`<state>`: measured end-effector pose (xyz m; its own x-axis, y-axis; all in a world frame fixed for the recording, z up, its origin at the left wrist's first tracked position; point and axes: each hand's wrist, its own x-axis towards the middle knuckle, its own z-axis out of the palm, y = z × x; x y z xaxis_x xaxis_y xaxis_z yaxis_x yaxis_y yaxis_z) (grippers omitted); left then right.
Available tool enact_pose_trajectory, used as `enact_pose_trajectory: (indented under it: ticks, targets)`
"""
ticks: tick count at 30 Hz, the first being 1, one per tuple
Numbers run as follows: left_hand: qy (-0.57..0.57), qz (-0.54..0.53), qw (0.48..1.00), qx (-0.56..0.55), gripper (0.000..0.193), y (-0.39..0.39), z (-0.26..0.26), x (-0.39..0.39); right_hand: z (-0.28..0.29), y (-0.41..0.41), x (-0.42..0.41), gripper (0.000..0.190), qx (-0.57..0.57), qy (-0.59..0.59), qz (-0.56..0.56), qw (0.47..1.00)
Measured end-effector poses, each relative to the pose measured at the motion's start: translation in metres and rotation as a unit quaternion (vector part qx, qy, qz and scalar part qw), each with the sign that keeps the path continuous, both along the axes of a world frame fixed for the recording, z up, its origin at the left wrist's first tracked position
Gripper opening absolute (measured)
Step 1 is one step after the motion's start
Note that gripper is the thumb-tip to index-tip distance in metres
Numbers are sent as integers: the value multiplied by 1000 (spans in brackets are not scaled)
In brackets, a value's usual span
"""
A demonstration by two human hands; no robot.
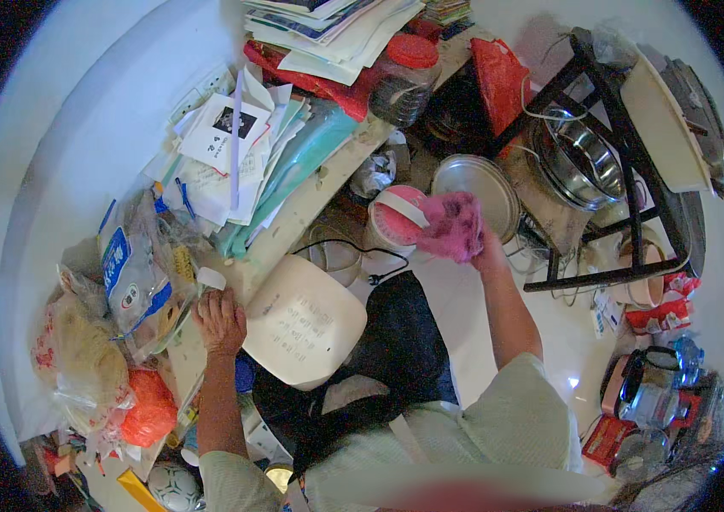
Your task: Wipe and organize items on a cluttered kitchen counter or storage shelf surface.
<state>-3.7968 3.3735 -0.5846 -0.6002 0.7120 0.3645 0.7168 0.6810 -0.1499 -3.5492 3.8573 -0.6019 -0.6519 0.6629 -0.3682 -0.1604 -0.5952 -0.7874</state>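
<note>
My right hand (478, 248) grips a pink cloth (451, 225), which lies against the pink-lidded white tub (394, 217) with a pale band across its lid. Just behind the cloth is a round metal lid (486, 195). My left hand (220, 320) rests at the edge of the cluttered table, its fingers touching or close beside a small white object (211, 278); whether it holds it I cannot tell. Between my arms, over my dark-clad lap, stands a cream plastic appliance or box (307, 320) with slots. A black cord with a plug (387, 272) lies beyond it.
Papers (240, 134) and a teal folder (310, 160) cover the table (291, 211). A red-lidded jar (406, 77) stands further back. Plastic bags (86, 345) lie at left. A black metal rack (630, 153) with a steel pot (582, 160) is at right, a glass kettle (650, 390) lower right.
</note>
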Motion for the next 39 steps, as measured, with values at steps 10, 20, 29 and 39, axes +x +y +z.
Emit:
enact_pose_trajectory:
  ticks: [10, 20, 29, 39]
  targets:
    - [8, -2, 1000, 9, 44, -2, -6, -2, 14, 6, -97, 55, 584, -308, 135, 739]
    - [8, 10, 1000, 0, 46, -3, -5, -4, 26, -54, -122, 43, 800, -373, 260, 391]
    - [-1, 4, 1000, 19, 45, -7, -5, -3, -21, -51, -74, 54, 806, -219, 79, 544]
    - [-15, 22, 1000, -3, 45, -6, -5, -1, -58, -46, -44, 42, 701, -274, 25, 658]
